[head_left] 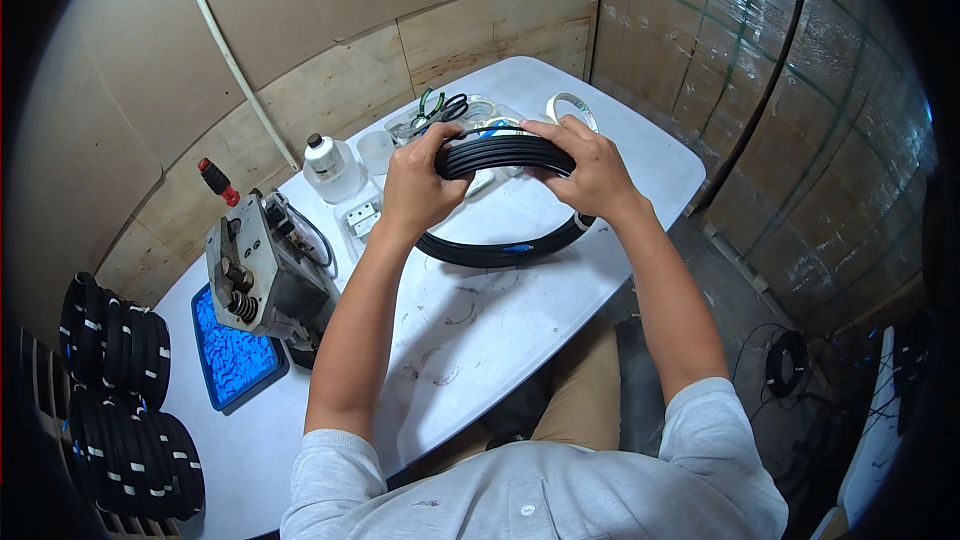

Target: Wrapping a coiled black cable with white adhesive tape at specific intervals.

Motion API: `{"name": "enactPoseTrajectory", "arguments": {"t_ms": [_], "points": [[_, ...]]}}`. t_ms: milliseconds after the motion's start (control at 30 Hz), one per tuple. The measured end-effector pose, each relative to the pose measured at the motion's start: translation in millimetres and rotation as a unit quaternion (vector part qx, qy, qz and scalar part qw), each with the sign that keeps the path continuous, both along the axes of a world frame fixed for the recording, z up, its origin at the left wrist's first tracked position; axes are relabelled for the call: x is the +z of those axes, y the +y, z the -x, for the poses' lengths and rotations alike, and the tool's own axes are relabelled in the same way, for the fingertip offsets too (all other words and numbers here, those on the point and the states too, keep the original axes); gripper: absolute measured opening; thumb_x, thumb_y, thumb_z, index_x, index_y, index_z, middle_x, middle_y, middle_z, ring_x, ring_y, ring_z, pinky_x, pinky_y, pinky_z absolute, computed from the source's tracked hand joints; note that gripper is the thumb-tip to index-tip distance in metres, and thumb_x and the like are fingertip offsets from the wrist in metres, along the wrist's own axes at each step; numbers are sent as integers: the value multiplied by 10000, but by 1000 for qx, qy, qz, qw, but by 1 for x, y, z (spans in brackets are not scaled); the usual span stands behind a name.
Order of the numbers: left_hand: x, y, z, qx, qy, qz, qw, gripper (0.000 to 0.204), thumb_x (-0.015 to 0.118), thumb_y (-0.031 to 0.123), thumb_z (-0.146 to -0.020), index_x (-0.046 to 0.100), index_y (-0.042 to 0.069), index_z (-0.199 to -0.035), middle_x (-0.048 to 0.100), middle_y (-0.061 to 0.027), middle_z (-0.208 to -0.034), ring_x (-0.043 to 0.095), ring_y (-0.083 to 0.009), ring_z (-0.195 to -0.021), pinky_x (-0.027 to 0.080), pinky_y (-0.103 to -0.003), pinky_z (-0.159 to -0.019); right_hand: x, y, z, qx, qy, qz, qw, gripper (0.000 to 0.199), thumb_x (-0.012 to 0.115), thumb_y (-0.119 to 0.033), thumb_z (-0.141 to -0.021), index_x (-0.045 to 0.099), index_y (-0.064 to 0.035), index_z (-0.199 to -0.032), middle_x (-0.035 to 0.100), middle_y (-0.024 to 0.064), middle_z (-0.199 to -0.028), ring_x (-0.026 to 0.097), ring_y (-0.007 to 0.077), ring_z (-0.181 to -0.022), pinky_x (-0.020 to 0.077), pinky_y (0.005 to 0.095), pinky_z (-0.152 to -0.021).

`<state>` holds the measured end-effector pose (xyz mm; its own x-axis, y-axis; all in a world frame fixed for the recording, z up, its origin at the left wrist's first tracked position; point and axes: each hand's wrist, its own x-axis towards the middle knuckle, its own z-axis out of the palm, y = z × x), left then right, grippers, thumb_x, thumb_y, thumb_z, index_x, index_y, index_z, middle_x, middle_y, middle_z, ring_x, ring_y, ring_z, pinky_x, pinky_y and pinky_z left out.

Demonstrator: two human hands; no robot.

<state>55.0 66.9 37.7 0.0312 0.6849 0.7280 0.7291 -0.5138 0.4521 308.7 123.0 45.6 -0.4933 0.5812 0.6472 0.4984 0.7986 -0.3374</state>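
A coil of black cable (490, 256) is held up over the white table, its ring tilted. My left hand (420, 180) is closed round the upper left of the coil, and my right hand (592, 172) grips its upper right. Along the lower part of the ring a small blue piece (517, 248) shows. A white band (584, 222) wraps the coil at the lower right. Several strands run side by side between my hands. Parts of my fingers are hidden behind the cable.
Left on the table (450, 360) stands a metal machine (262, 265) beside a blue tray (250, 397) of small blue pieces. Stacked black coils (130, 450) lie far left. Beyond my hands are a plastic bottle (333, 172), scissors (455, 108) and a tape roll (572, 102).
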Motion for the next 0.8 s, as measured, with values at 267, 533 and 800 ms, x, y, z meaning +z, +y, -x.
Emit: {"name": "enactPoseTrajectory", "arguments": {"t_ms": [267,533,800], "points": [[4,1,1,-22,7,-11,1000,340,855,93,-763,619,22,-998,726,-144,-781,737,-257,-690,550,-331,-637,18,2,0,88,-10,7,996,576,875,-211,-763,715,-210,-1316,605,103,-983,642,292,-902,549,417,-794],[6,2,-8,14,65,-4,998,319,832,133,-747,569,56,-910,711,-164,-794,717,-378,-742,545,-428,-634,18,6,6,110,-9,-52,993,575,770,-25,-701,746,-126,-1266,656,90,-986,650,279,-910,558,397,-803],[-12,2,7,90,108,-57,988,313,884,139,-763,663,43,-964,710,-164,-755,712,-344,-683,535,-392,-623,-9,7,-9,32,-5,2,999,454,790,-91,-783,714,-116,-1230,712,136,-1041,698,349,-905,579,428,-810]]}}
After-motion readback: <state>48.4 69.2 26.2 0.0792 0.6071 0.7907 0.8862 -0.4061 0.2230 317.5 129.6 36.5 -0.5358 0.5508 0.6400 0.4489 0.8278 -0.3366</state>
